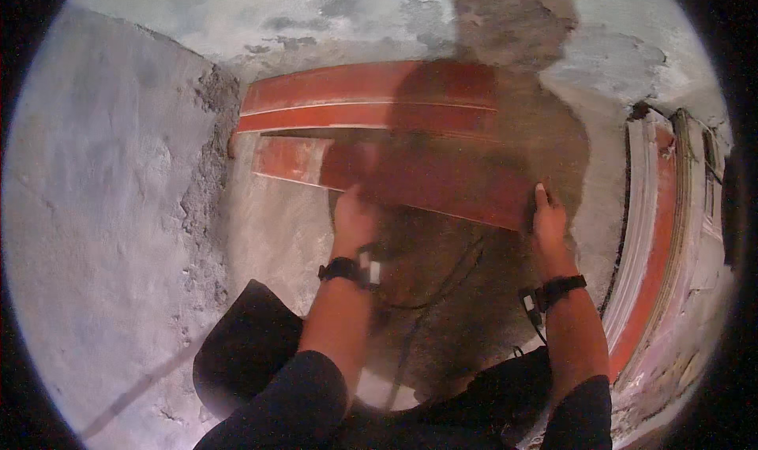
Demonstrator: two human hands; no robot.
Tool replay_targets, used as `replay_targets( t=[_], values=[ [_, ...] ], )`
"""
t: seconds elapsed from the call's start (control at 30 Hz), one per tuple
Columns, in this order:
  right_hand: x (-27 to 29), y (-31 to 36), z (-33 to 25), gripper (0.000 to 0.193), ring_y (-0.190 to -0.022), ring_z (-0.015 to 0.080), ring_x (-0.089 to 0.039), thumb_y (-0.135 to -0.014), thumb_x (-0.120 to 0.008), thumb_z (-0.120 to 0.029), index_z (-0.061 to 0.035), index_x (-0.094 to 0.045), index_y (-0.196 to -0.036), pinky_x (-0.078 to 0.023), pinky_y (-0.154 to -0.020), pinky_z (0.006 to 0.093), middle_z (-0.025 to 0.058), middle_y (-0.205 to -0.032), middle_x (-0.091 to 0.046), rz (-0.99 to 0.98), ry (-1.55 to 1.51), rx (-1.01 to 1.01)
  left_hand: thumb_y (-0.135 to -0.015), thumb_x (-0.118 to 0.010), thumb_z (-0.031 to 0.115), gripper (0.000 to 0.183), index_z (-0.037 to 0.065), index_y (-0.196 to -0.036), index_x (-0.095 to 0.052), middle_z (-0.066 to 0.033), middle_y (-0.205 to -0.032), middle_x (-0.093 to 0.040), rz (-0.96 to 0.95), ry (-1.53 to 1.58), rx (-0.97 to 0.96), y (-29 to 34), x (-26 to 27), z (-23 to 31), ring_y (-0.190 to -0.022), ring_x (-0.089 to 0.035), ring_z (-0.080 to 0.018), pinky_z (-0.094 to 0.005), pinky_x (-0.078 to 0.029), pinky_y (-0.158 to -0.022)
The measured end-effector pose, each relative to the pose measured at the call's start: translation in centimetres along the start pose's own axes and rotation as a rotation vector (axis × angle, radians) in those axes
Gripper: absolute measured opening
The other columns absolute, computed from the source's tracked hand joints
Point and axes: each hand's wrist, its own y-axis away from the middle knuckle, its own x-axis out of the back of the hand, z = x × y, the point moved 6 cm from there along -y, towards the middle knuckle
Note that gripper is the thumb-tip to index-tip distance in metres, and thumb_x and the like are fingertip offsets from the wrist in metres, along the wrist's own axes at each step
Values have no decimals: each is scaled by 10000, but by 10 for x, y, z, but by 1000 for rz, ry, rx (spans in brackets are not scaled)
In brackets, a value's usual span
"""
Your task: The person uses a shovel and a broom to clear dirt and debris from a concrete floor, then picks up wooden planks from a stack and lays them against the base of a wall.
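Note:
A long, flat red board (pixel 442 181) with a pale near edge lies slantwise before me, its right end nearer. My right hand (pixel 549 217) is closed on that right end, thumb upward along it. At the board's near edge, left of its middle, my left hand (pixel 355 219) grips it; motion blurs this hand and its fingers are mostly hidden. Just beyond the held piece, more red boards (pixel 332 95) rest along the foot of the back wall. Shadow darkens most of the held board.
A rough, peeling wall (pixel 103 166) rises on my left; another wall (pixel 339 16) is at the back. Along the right side stand long white and red strips (pixel 659 237). A thin dark cable or its shadow crosses the floor (pixel 276 229). My shadow falls across the middle.

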Motion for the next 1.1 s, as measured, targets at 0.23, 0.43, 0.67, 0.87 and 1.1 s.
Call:
replay_targets(
  t=[0.23, 0.43, 0.67, 0.87, 1.1],
  values=[
    [-61, 2, -19, 481, -1151, 312, -603, -948, -658, -275, -26, -566, -1349, -469, -969, 414, 175, -1291, -626, -81, -108, -117, -951, -564, 39, 276, -55, -1210, -562, -137, -1163, -647, 53, -572, -83, 13, -17, 12, -1029, -634, -307, -426, -539, -841],
    [-98, -6, -35, 515, -1082, 255, -600, -936, -646, -235, 25, -504, -1357, -472, -937, 395, 167, -1270, -602, -309, -199, -295, -878, -625, 145, 253, -3, -1080, -661, -182, -980, -681, 49, -28, -271, -33, -3, 2, -917, -659, -331, -432, -546, -819],
    [-122, -34, -30, 589, -1042, 284, -626, -856, -706, -221, 54, -508, -1339, -507, -862, 408, 186, -1194, -636, -199, 105, -101, -972, -588, 163, 331, 37, -1274, -535, -136, -1204, -587, 196, 880, 346, -41, 10, -7, -1093, -572, -252, -377, -547, -913],
    [-137, -59, -6, 629, -991, 323, -652, -806, -712, -313, 32, -557, -1309, -513, -826, 420, 212, -1114, -676, -182, 396, -6, -796, -768, 18, 475, -83, -1210, -559, -210, -1084, -638, 209, -337, -279, -53, 25, -3, -981, -650, -319, -373, -537, -864],
    [-124, -42, -27, 594, -1052, 396, -642, -783, -690, -356, -43, -613, -1283, -516, -873, 434, 299, -1156, -640, -232, 611, 9, -922, -688, 210, 401, 60, -1260, -532, -118, -1076, -639, 127, -612, -393, -43, 20, 5, -900, -654, -241, -333, -577, -754]
  ],
)
